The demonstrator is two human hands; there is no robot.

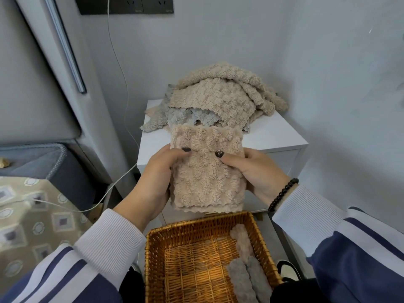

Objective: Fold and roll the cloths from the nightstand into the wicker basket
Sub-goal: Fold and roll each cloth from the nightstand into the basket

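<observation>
Folded beige cloth [207, 171] held upright above the wicker basket [153, 259], left hand [157, 176] and right hand [258, 173] fingers gripping its sides, three rolled cloths [244, 265] inside the basket, cloth pile [220, 99] on the nightstand [279, 136] beyond the basket

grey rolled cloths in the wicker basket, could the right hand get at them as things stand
Probably not at once: the right hand grips the folded beige fluffy cloth, as does the left hand. The grey rolled cloths lie uncovered along the right side of the open-topped wicker basket, so a freed hand looks unobstructed.
</observation>
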